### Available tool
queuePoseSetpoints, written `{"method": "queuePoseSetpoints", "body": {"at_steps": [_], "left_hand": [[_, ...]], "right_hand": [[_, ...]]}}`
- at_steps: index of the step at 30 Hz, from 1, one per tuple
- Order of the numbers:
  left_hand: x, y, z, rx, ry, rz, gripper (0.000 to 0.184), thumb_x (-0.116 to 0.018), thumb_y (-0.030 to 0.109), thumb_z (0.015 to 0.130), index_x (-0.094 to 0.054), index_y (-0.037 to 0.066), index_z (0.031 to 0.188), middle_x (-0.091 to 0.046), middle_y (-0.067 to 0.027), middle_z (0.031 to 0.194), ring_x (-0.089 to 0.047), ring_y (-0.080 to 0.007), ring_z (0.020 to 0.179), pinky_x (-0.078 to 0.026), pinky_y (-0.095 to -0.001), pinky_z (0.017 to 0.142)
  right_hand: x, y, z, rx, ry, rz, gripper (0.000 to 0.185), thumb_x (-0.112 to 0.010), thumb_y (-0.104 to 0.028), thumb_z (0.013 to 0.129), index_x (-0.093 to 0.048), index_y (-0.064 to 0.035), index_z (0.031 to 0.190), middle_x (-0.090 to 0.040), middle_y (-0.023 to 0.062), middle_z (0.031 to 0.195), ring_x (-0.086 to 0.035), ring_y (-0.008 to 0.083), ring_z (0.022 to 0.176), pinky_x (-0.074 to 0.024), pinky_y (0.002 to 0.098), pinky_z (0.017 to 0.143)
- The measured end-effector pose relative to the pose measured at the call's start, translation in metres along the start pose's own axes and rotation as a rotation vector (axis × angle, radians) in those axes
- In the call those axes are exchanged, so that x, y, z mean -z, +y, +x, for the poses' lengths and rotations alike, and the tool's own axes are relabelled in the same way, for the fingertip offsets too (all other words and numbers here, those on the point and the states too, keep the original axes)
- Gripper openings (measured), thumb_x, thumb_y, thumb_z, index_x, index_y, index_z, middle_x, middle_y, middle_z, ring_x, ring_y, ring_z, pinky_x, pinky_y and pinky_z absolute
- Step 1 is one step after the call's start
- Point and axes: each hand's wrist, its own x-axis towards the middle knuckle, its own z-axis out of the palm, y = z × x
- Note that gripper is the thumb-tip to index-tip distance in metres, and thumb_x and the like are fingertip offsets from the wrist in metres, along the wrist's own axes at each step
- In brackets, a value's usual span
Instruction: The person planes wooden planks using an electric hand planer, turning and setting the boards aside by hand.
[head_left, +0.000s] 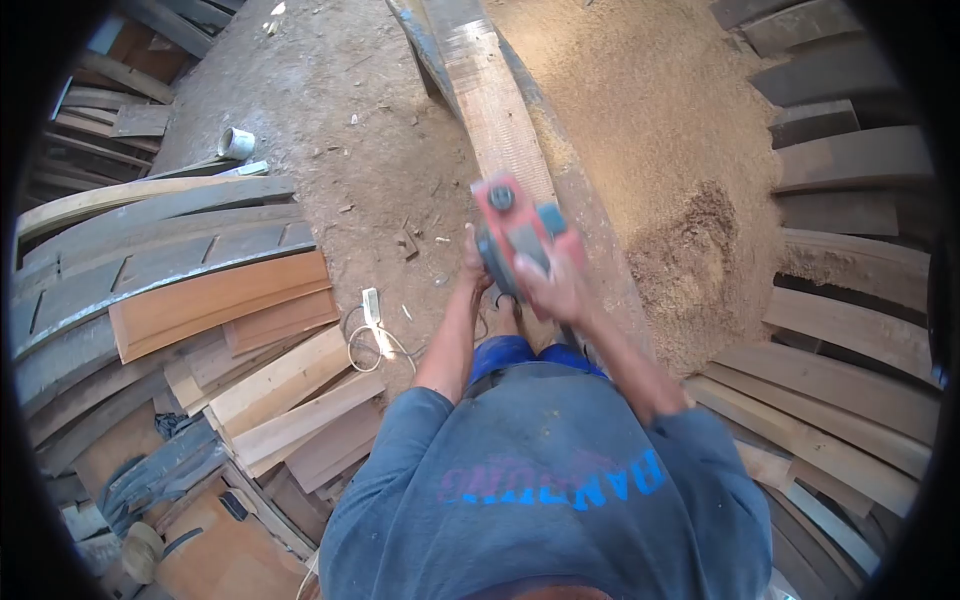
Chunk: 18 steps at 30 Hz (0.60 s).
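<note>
A red and grey electric planer (pixel 522 232), slightly blurred, is raised over the near end of a long wooden plank (pixel 497 110). My right hand (pixel 556 290) is closed on the planer's handle. On the other side, my left hand (pixel 473 262) grips the planer's grey side, its fingers partly hidden. The plank lies lengthwise away from me on a bench (pixel 425 55), its top pale and rough with a greyer far end. A dark cord hangs by the planer near my legs.
Stacked boards (pixel 220 300) fill the left, and more planks (pixel 850 240) line the right. Sawdust and shavings (pixel 690 230) cover the ground right of the bench. A power strip (pixel 372 306) with a pale cable lies at left, and a white tub (pixel 237 143) sits farther back.
</note>
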Motion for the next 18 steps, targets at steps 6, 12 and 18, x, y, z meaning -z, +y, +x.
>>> {"method": "queuePoseSetpoints", "body": {"at_steps": [6,12,18], "left_hand": [[0.008,0.007,-0.006,0.201,-0.149,-0.152,0.089,-0.02,0.071,0.104,-0.043,-0.001,0.15,-0.061,-0.0191,0.141,-0.059,-0.0365,0.129,-0.048,-0.0496,0.112],[-0.016,0.024,-0.022,0.231,0.077,0.091,0.084,-0.027,0.078,0.1,-0.052,0.009,0.141,-0.065,-0.0015,0.106,-0.063,-0.0182,0.095,-0.05,-0.0362,0.085],[0.009,0.004,-0.001,0.182,-0.007,0.054,0.075,-0.025,0.076,0.102,-0.057,0.012,0.122,-0.041,0.0057,0.077,-0.043,-0.0109,0.067,-0.038,-0.0286,0.062]], "right_hand": [[-0.013,0.002,-0.049,-0.118,0.067,-0.05,0.048,-0.066,-0.039,0.096,-0.062,0.0052,0.112,-0.069,0.0284,0.101,-0.069,0.0401,0.096,-0.0525,0.0461,0.087],[-0.019,-0.056,0.121,0.071,0.18,-0.1,0.047,-0.058,-0.043,0.101,-0.066,0.0039,0.104,-0.067,0.0181,0.075,-0.067,0.0251,0.069,-0.0527,0.0402,0.066],[0.0,-0.098,0.35,-0.039,0.122,0.026,0.055,-0.062,-0.056,0.098,-0.068,-0.0035,0.082,-0.066,0.005,0.072,-0.062,0.0154,0.061,-0.05,0.0317,0.056]]}}
